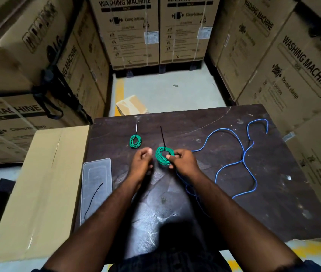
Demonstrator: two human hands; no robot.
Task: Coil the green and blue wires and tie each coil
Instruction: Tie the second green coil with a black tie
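Currently, head view: right hand (185,160) grips the right edge of a green coil (164,156), fingers curled round the strands. Black tie (162,136) sits on the coil's far side, long axis pointing straight away from the person. Left hand (143,160) is just left of the coil and apart from it, fingers curled, thumb against fingertips; can't tell if it pinches anything. Both hands are about equally near the tie. Second green coil (135,141) lies further back on the left. Blue wire (242,154) sprawls loose on the table (273,203) to the right, not yet coiled.
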